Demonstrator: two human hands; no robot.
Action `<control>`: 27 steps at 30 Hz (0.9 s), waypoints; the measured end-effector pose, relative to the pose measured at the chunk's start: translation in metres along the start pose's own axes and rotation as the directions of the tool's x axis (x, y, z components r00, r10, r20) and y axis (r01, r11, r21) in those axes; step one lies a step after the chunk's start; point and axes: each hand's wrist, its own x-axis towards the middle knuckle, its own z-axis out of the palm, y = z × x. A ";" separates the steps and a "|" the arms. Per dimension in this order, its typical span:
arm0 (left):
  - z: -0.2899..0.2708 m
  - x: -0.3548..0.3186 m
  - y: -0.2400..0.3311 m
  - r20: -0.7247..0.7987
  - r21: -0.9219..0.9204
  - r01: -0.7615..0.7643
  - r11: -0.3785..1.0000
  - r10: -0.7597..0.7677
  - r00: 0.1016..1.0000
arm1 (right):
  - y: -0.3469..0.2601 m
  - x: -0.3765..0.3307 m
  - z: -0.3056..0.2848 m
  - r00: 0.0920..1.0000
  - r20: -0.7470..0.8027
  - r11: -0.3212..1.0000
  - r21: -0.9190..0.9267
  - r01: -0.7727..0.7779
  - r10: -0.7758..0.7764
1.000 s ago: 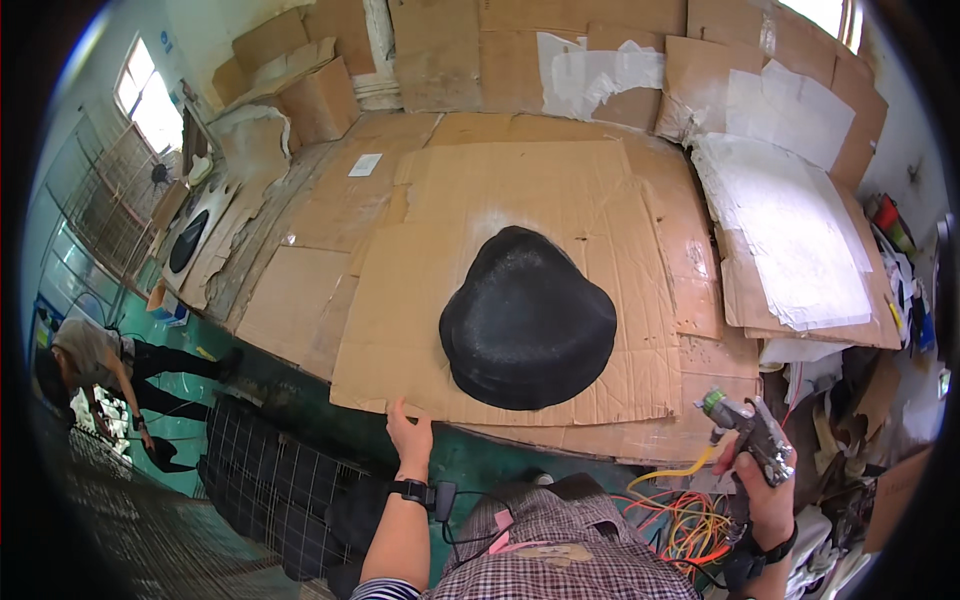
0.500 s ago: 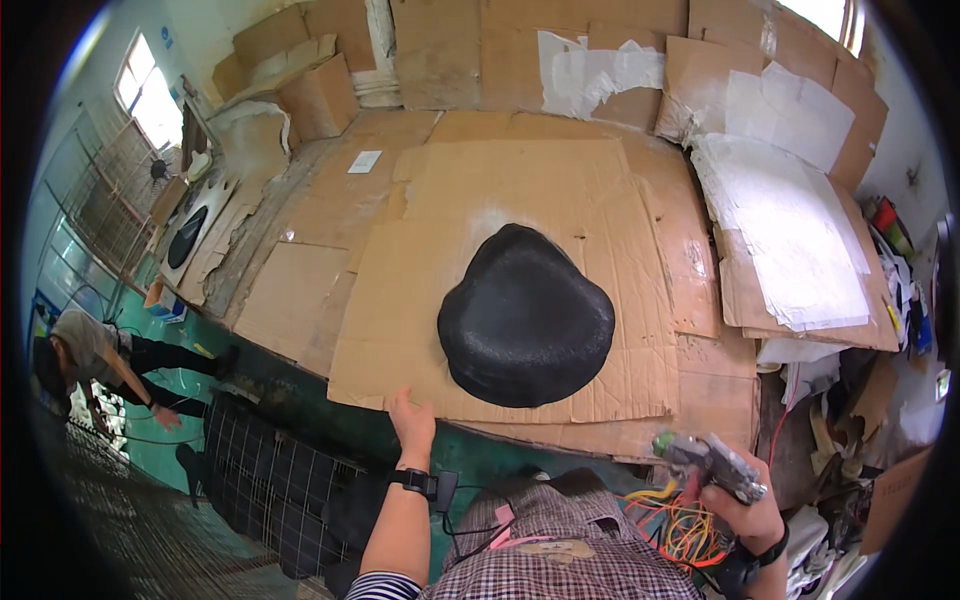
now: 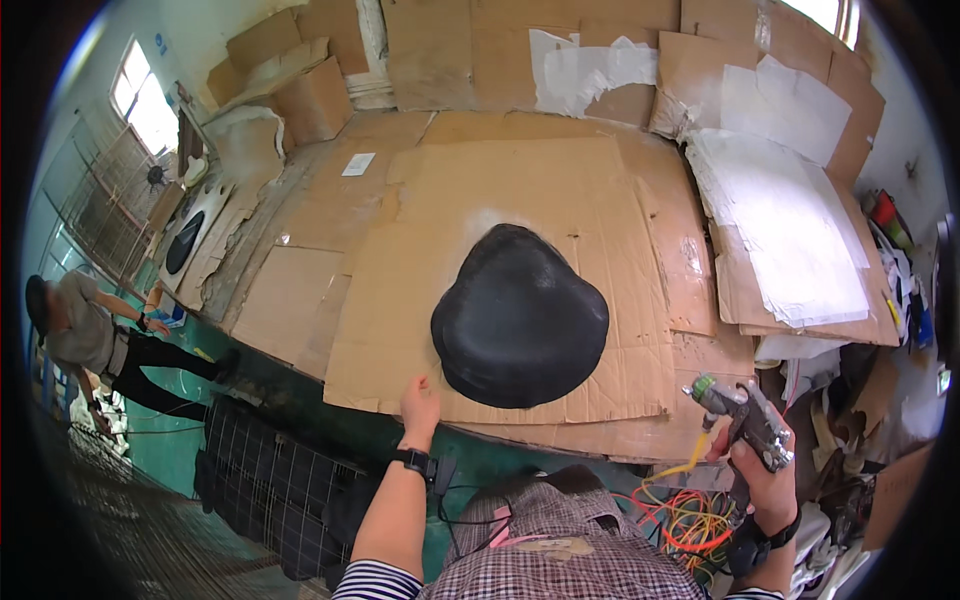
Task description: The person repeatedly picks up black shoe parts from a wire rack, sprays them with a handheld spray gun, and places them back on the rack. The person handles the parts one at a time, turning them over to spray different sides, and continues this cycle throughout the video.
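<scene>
Readable lettering: none that I can make out. White paper slip [image 3: 358, 164], lying on the cardboard-covered tabletop [image 3: 325, 210]: any print too small for me to read. Blue sign [image 3: 160, 44], on the left wall [image 3: 195, 60]: marking likewise illegible.

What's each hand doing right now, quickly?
Left hand: fingers loosely curled at the cardboard's near edge; whether it grips anything can't be told.
Right hand: closed, holding the spray gun.
</scene>
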 end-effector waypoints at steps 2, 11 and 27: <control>0.009 0.013 0.005 0.041 0.005 0.002 1.000 -0.002 0.999 | -0.001 0.001 -0.003 0.999 0.031 1.000 0.001 -0.013 0.013; 0.041 0.041 0.053 0.109 0.175 -0.034 0.984 0.014 0.994 | 0.004 -0.011 -0.027 0.978 0.177 0.993 -0.037 -0.109 0.114; 0.056 0.053 0.072 0.001 0.398 0.022 0.917 -0.024 1.000 | 0.021 -0.048 -0.050 0.982 0.142 0.991 0.035 -0.132 0.126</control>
